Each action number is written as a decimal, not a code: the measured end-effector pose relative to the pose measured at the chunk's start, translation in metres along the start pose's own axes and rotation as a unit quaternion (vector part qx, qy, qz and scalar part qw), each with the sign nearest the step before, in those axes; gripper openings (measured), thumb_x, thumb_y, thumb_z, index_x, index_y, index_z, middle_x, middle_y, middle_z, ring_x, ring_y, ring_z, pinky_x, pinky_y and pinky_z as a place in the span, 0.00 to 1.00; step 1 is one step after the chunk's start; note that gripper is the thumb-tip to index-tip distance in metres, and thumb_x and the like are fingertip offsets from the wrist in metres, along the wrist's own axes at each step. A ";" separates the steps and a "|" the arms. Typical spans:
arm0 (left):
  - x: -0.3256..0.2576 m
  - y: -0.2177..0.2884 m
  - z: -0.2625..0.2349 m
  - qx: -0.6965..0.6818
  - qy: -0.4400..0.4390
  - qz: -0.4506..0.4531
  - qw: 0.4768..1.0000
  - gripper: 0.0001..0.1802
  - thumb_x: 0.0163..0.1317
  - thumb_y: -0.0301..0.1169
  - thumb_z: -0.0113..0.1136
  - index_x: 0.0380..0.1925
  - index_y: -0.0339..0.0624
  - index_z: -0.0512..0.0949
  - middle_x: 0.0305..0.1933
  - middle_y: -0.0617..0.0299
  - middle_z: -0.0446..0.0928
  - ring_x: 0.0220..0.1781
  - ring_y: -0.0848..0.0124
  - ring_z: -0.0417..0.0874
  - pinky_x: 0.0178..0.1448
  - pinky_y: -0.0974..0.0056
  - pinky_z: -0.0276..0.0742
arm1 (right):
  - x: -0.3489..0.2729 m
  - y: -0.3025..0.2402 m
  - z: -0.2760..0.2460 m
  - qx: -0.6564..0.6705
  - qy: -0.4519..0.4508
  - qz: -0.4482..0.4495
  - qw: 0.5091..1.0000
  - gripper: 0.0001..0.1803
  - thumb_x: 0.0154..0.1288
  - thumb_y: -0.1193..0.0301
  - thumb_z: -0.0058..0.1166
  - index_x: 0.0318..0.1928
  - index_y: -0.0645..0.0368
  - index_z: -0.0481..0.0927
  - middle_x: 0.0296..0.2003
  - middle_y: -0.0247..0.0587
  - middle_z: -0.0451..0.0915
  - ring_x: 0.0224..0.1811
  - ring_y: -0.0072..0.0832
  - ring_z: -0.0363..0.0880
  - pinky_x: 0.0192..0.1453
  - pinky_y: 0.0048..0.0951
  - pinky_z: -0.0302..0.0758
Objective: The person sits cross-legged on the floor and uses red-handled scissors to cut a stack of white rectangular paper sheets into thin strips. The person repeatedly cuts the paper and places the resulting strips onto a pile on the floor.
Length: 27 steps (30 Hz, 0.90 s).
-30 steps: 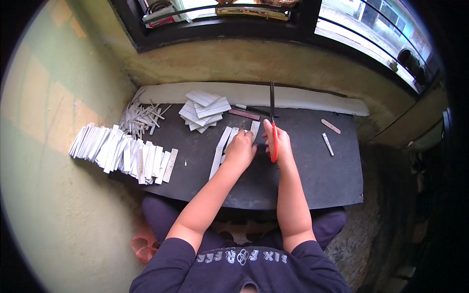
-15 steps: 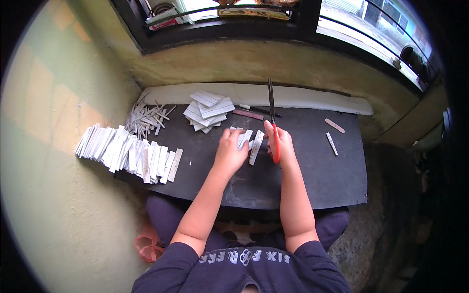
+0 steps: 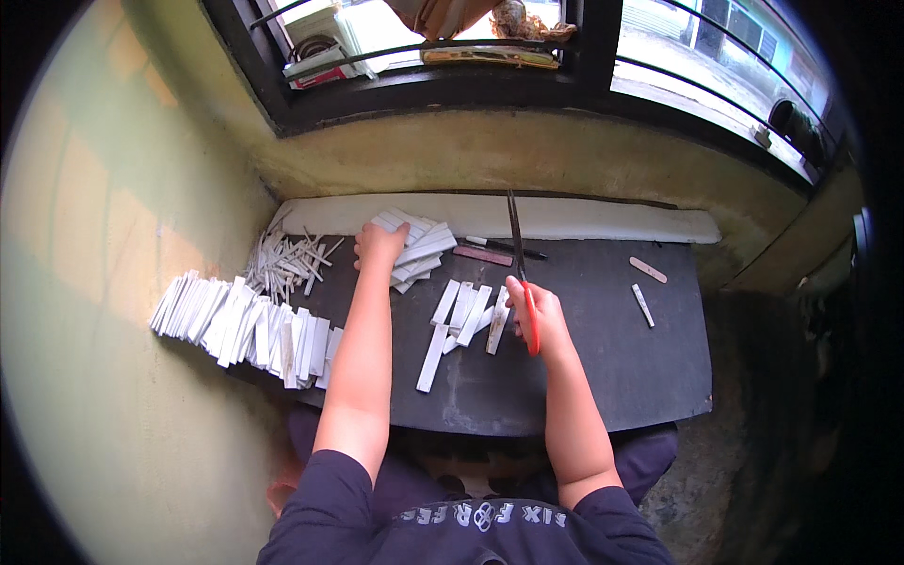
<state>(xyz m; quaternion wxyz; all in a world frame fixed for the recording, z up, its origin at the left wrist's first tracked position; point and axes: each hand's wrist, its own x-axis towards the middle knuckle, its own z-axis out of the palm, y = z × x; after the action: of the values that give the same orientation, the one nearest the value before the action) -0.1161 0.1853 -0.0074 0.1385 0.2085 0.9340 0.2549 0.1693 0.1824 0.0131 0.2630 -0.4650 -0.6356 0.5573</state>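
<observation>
My left hand (image 3: pixel 379 247) reaches to the left side of a stack of flat white pieces (image 3: pixel 421 252) marked with lines. Its thumb lies on top and its fingers curl round the edge of a piece. In my right hand (image 3: pixel 541 318) is a pair of scissors (image 3: pixel 533 320) with red handles, the dark blades pointing away from me. Just left of that hand lies a stained white strip (image 3: pixel 497 322). Several loose white strips (image 3: pixel 461 306) lie between my hands, one longer strip (image 3: pixel 432 359) closer to me.
A long row of white strips (image 3: pixel 231 320) lines the dark board's (image 3: pixel 603 377) left side, thin offcuts (image 3: pixel 282 259) behind it. A pink bar (image 3: pixel 483 255) and black marker (image 3: pixel 504 247) lie past the stack. Two small sticks (image 3: pixel 648 270) (image 3: pixel 643 306) lie right. Walls bound the left and back.
My left hand has left the loose strips in the middle and moved up and left to the stack. My right hand still holds the scissors. The view has shifted slightly.
</observation>
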 end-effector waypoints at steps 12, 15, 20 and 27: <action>-0.041 -0.010 0.008 -0.429 0.000 0.263 0.864 0.20 0.60 0.29 0.55 0.53 0.47 0.64 0.39 0.61 0.76 0.36 0.69 0.80 0.39 0.61 0.76 | -0.003 0.000 0.007 -0.036 -0.042 0.003 0.998 0.29 0.62 0.47 0.47 0.26 0.66 0.74 0.17 0.38 0.70 0.20 0.23 0.68 0.25 0.27 0.68; -0.104 0.002 -0.025 -0.618 -0.133 0.171 0.756 0.16 0.65 0.31 0.50 0.52 0.48 0.63 0.41 0.61 0.76 0.39 0.72 0.79 0.34 0.67 0.79 | -0.003 0.011 0.007 -0.039 -0.076 -0.054 0.995 0.27 0.64 0.49 0.46 0.30 0.66 0.73 0.20 0.39 0.72 0.24 0.24 0.69 0.29 0.27 0.68; -0.178 0.001 -0.070 -0.678 -0.125 0.166 0.705 0.15 0.68 0.35 0.43 0.53 0.51 0.58 0.40 0.61 0.76 0.37 0.73 0.79 0.28 0.72 0.78 | -0.026 0.008 0.009 -0.013 -0.233 -0.153 0.960 0.20 0.63 0.57 0.50 0.37 0.65 0.72 0.24 0.40 0.73 0.28 0.27 0.71 0.35 0.30 0.70; -0.224 -0.018 -0.083 -0.628 -0.084 0.213 0.744 0.17 0.69 0.39 0.43 0.55 0.55 0.57 0.39 0.61 0.75 0.25 0.74 0.77 0.20 0.75 0.68 | -0.090 -0.003 -0.005 -0.030 -0.288 -0.204 0.935 0.26 0.59 0.53 0.53 0.44 0.65 0.70 0.29 0.45 0.71 0.34 0.35 0.72 0.42 0.33 0.70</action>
<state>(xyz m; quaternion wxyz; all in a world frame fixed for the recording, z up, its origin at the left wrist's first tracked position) 0.0433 0.0334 0.0863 0.2583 0.2889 0.4787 0.7878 0.2111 0.1057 0.0334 0.1623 -0.1521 -0.7821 0.5821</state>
